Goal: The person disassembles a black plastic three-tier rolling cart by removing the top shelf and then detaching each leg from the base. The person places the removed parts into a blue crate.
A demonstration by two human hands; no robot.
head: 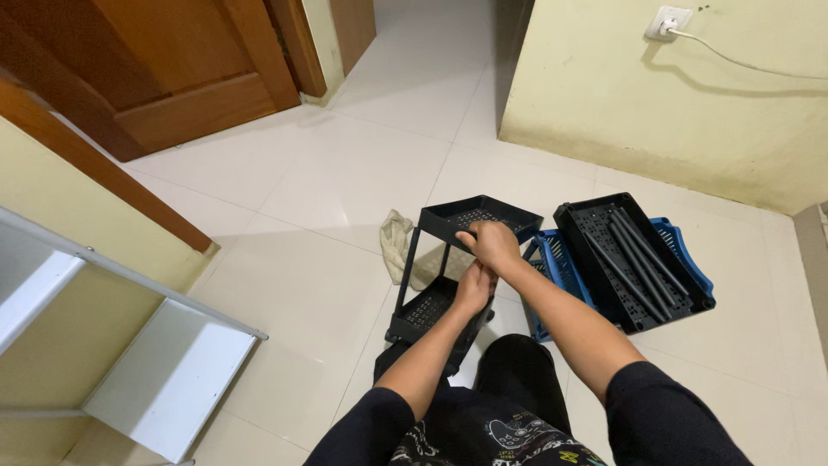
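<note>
My right hand (492,244) is closed over the near rim of the upper black tray (477,214) of a small two-tier rack (448,276) standing on the tiled floor (345,173) right in front of my knees. My left hand (473,287) is just below it, wrapped around what looks like a thin black post between the two trays, though my right wrist hides part of that grip. The lower tray (427,312) sits directly under both hands. I think the weak point is the joints: the rack looks light and stands on slim posts, so if I press down unevenly on that rim a post could slip out of its socket, or the whole frame could tip toward me. To my right, just beside the rack, another black tray (634,267) with loose black rods (642,255) in it rests on blue trays (556,267). A crumpled cloth (397,242) lies behind the rack on the left.
</note>
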